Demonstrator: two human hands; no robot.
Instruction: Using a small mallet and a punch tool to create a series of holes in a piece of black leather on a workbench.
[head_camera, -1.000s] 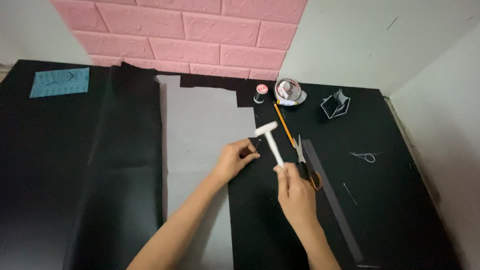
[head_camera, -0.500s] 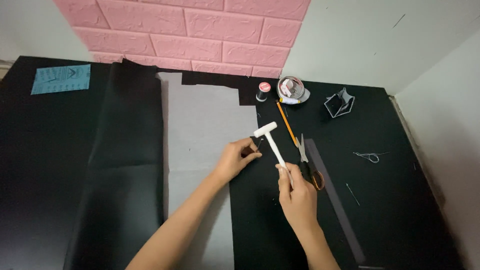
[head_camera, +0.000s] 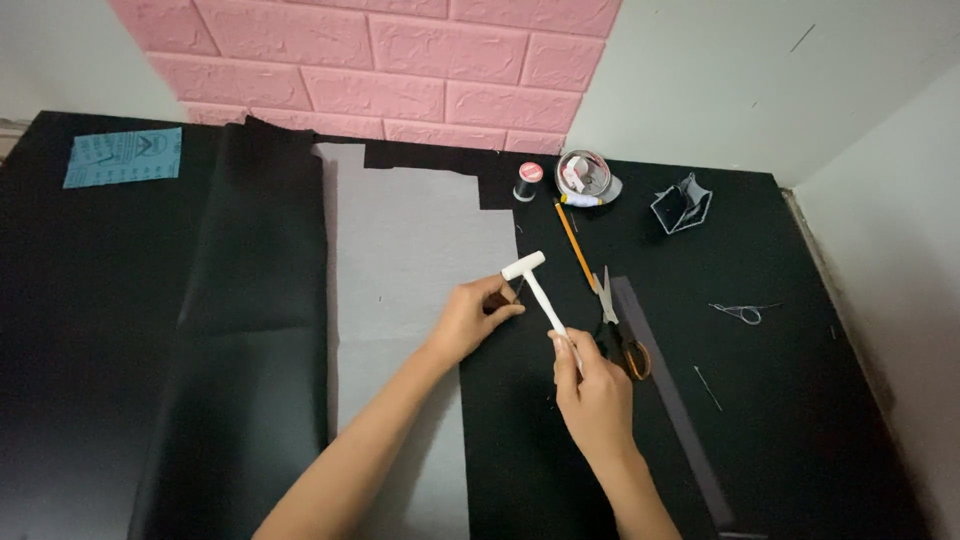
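Your right hand (head_camera: 597, 392) is gripping the white hammer (head_camera: 537, 290), handle running up-left (head just beside the other hand); your left hand (head_camera: 470, 318) is pinching something small on the black fabric (head_camera: 520, 420).

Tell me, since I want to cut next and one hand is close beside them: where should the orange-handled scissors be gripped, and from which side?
Probably by the orange handle loops at the near end of the scissors, coming from the person's side. They lie flat and closed, blades pointing away toward the wall. The right hand, holding the white mallet, sits just left of the loops, so lifting from the right looks clearest.
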